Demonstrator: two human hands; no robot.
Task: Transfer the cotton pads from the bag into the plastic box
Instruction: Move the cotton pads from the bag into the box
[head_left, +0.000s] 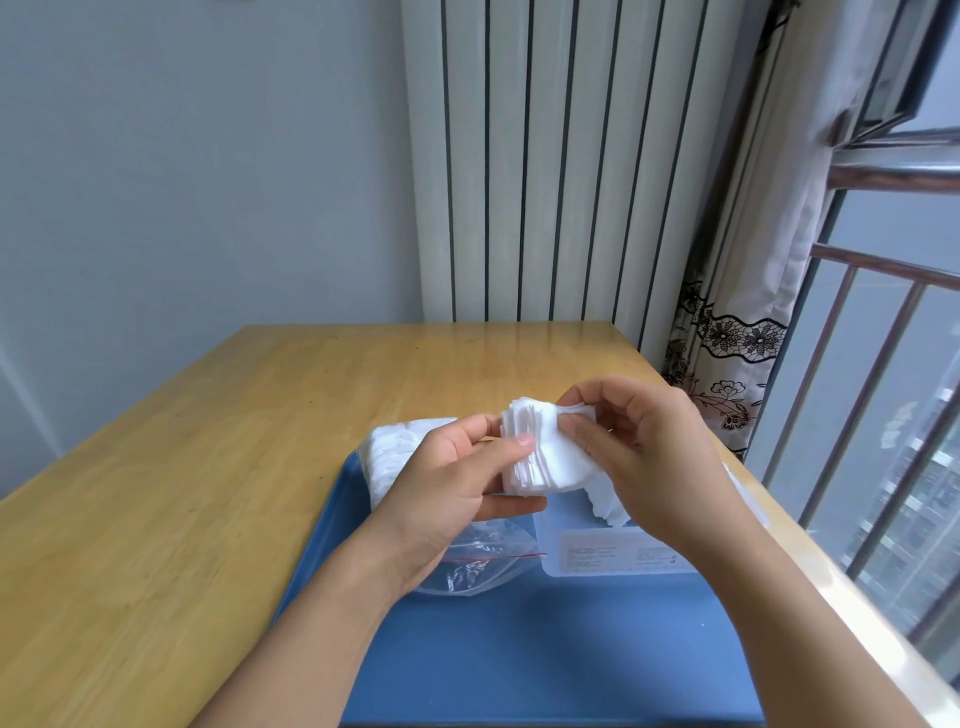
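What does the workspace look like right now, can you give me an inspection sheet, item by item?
Surface: wooden table with a blue tray on it.
Job's things: stack of cotton pads held over the plastic box, which holds more pads; another pile of pads behind the left hand; clear bag lies on the tray.
Clutter: nothing seen.
Grips: left hand and right hand both pinch the stack.
Cables: nothing seen.
Surroundings: radiator, curtain, window bars.
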